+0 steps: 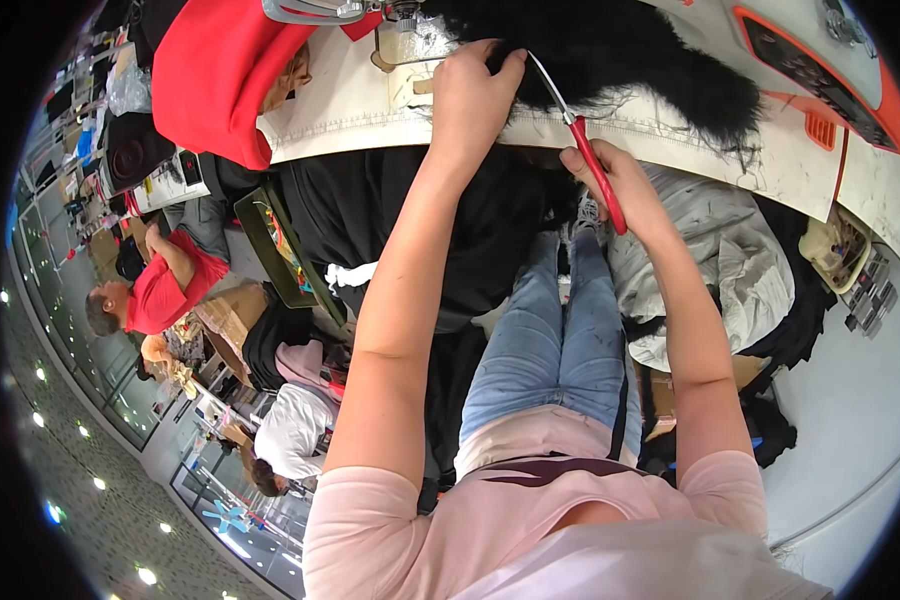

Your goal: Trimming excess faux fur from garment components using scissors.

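Black shaggy faux-fur fabric [607, 52] lies across the white table edge, with loose fibres along its border. My left hand [476, 90] pinches part of the black material near the sewing machine's metal plate [412, 45]. In my right hand [619, 176] is a pair of scissors with red handles [596, 176], held by the grips, the metal blades pointing up and left. Their tip is close to my left thumb, at the fur. Whether the blades are apart is hard to tell.
Red fabric [210, 75] hangs over the table's left part. A machine panel with orange trim [810, 75] stands at the right. Below the table are black cloth [390, 202], a pale cloth bundle [712, 255] and a green bin [277, 247]. Two people are at the left.
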Demonstrator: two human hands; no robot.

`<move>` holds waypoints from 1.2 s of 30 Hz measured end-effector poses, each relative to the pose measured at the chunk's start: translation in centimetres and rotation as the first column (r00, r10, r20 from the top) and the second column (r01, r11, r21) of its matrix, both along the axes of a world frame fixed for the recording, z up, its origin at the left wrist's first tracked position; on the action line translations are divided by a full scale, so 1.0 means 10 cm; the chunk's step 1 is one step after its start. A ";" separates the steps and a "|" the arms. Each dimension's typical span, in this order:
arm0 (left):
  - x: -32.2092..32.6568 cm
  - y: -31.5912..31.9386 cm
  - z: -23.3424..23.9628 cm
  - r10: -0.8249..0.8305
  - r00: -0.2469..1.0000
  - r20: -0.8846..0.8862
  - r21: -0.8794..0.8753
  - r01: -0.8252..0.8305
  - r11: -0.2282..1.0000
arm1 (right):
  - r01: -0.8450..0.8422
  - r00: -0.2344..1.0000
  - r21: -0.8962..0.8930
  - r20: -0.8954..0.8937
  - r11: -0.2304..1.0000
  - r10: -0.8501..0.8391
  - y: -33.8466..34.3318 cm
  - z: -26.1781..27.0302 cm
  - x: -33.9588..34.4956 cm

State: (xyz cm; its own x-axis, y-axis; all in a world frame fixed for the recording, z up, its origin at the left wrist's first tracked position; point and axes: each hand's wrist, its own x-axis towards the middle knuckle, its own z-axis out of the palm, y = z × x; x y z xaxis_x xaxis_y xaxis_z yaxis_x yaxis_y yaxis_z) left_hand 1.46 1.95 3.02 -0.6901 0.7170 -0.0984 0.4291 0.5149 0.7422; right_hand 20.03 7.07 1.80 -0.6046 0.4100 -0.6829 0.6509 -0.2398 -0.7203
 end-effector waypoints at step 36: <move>0.22 -0.53 -0.33 -0.003 0.990 0.138 0.065 -0.006 0.998 | -0.021 0.972 0.481 -0.197 0.876 0.131 0.15 -0.39 0.16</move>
State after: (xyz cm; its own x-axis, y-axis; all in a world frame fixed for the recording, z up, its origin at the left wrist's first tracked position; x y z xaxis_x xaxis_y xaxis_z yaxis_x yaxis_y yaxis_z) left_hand 3.64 -3.35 -0.24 -0.6745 0.7237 -0.1461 0.3196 0.4646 0.8258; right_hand 21.66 8.55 -2.15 -0.7568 0.5964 -0.2673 0.4680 0.2089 -0.8587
